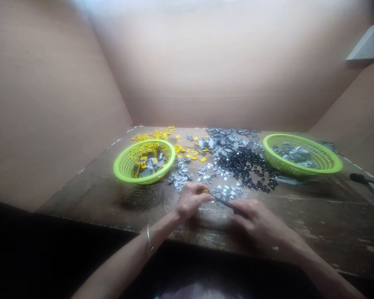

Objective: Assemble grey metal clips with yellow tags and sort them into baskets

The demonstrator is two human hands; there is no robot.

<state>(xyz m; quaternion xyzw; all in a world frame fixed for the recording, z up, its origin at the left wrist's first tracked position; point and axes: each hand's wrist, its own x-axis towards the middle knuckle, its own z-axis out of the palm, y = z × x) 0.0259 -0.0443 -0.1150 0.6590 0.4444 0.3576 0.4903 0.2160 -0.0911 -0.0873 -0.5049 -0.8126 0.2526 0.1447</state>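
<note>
Left hand (191, 200), fingers curled and nearly closed, pinches one end of a slim dark strip (226, 202), where a small yellow piece (205, 191) shows at the tip. Right hand (258, 220), partly closed, grips the strip's other end. Strip lies level between the hands, just above the worn wooden bench (314, 224); exact material too small to tell. Metal bangle (148, 239) on left wrist.

Taking the hands as centre: lime-green plastic basket (124, 166) at 10 o'clock, holding mixed yellow and grey parts; second lime-green basket (280, 160) at 2 o'clock, holding grey parts. Loose yellow parts (152, 134) beyond the first basket at 11 o'clock. Grey metal parts (230, 141) at 12 o'clock; black rings (246, 166) at 1 o'clock. Silvery parts (226, 192) just beyond the strip. Dark-handled tool (363, 178) at 3 o'clock, at bench edge.
</note>
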